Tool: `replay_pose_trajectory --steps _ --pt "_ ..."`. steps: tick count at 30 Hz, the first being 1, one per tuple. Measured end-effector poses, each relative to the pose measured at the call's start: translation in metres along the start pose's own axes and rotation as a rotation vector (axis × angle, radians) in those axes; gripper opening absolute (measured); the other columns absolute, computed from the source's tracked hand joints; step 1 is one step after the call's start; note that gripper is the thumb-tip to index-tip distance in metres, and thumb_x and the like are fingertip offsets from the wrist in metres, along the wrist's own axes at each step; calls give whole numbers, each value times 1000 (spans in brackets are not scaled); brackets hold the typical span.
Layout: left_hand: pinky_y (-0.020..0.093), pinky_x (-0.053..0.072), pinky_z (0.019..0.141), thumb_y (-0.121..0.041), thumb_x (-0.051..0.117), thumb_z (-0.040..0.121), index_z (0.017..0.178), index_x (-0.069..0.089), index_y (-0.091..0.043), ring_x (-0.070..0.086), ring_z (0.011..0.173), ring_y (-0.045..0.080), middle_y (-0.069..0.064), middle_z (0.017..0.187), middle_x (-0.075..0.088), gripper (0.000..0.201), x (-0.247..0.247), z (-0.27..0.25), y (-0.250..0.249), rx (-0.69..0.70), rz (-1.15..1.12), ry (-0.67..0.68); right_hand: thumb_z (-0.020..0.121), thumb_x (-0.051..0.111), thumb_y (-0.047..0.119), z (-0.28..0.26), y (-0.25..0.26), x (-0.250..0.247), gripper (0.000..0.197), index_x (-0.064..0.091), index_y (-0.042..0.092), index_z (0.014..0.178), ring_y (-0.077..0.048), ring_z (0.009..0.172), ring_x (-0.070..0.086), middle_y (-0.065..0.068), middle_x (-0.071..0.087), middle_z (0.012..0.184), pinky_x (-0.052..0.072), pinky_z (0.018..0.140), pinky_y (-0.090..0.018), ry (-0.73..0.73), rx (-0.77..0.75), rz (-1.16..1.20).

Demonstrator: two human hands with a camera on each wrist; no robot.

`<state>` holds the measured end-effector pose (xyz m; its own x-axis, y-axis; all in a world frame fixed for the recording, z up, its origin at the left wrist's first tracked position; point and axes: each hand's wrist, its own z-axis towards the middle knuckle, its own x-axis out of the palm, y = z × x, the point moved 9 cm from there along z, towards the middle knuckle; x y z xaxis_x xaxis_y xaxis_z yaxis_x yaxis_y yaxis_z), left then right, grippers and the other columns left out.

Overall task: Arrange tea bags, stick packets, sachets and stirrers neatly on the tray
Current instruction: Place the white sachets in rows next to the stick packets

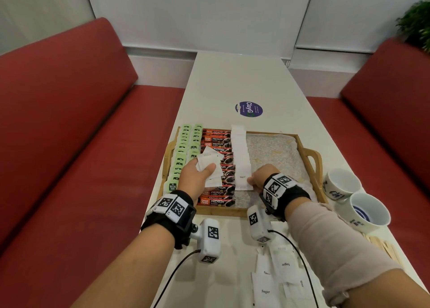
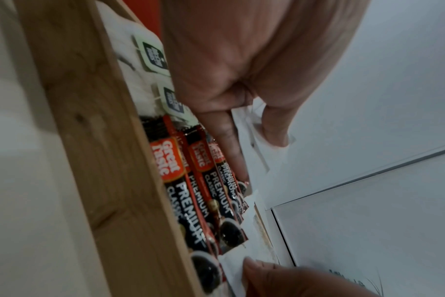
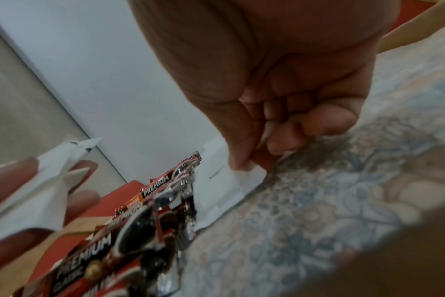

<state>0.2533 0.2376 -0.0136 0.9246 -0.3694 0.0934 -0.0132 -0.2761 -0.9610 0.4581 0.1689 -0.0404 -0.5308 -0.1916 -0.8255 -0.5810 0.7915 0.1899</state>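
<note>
A wooden tray [image 1: 309, 154] with a patterned liner holds two columns of green tea bags [image 1: 183, 151], a column of red-black coffee stick packets [image 1: 218, 165] and a column of white sugar sachets [image 1: 240, 154]. My left hand [image 1: 200, 171] grips a fanned bunch of white sachets [image 1: 210, 162] above the coffee sticks; the hand's thumb and fingers [image 2: 224, 136] clamp them. My right hand [image 1: 258, 179] pinches the nearest sachet [image 3: 241, 176] of the white column against the liner, thumb and forefinger on its corner [image 1: 244, 183].
Loose sugar sachets [image 1: 277, 275] lie on the white table near me. Two white-blue cups [image 1: 353, 198] stand right of the tray, with wooden stirrers [image 1: 381, 245] beside them. Red benches flank the table. The tray's right half [image 1: 274, 151] shows bare liner.
</note>
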Motion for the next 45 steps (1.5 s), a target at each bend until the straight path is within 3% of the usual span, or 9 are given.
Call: replay_pose_trajectory --steps 5,9,13,18,22,26,35,39,45 --pt "51 54 86 -16 66 88 106 58 -24 66 101 26 7 111 67 22 -1 2 1 3 59 -16 92 56 28 -6 1 -2 30 49 9 69 -15 55 47 -3 51 65 33 45 -24 -35 -9 -13" --pt "50 54 88 -19 72 83 115 59 -16 67 99 26 6 110 69 35 -2 2 0 17 96 -24 90 59 24 -12 3 -12 24 53 8 74 -18 64 52 -3 55 72 41 55 -25 -91 -59 150" --pt "50 55 85 -17 77 78 111 60 -16 68 95 26 7 106 70 38 0 -1 1 9 111 -27 89 62 24 -31 20 -36 11 54 16 88 -19 82 56 0 57 86 44 71 -29 -260 -292 531" --pt "48 54 86 -19 80 74 107 59 -18 66 96 27 7 105 69 40 7 -11 1 25 151 -28 86 66 33 -59 50 -38 18 57 18 80 -14 62 55 -2 65 81 45 55 -26 -131 -475 603" --pt "35 53 80 -15 78 77 103 57 -18 64 89 19 1 97 67 33 13 -20 -1 61 179 -2 85 69 27 -67 52 -23 16 58 15 79 -11 56 53 3 60 70 43 51 -22 6 -465 583" --pt "46 55 82 -21 67 88 108 59 -14 67 91 30 11 104 69 22 11 -28 0 58 172 -28 88 65 24 -70 43 -26 20 59 17 70 -12 53 52 1 61 72 42 50 -22 -48 -434 655" --pt "53 54 85 -26 51 98 113 57 -17 65 98 31 12 108 67 19 11 -34 12 -26 126 -63 92 56 8 -73 26 -27 24 53 13 68 -14 46 42 -4 55 63 34 46 -24 -78 -375 876" --pt "49 56 82 -26 45 100 108 55 -19 64 95 28 10 105 65 14 12 -34 13 -42 56 -93 91 47 0 -78 21 -22 20 51 10 75 -15 44 44 -7 59 64 36 43 -23 -29 -344 927" --pt "42 57 76 -18 48 99 109 56 -17 63 97 28 11 109 65 12 20 -37 11 -26 -10 -91 94 46 4 -81 15 -16 16 47 11 80 -13 40 43 -6 65 67 35 42 -23 1 -333 989"
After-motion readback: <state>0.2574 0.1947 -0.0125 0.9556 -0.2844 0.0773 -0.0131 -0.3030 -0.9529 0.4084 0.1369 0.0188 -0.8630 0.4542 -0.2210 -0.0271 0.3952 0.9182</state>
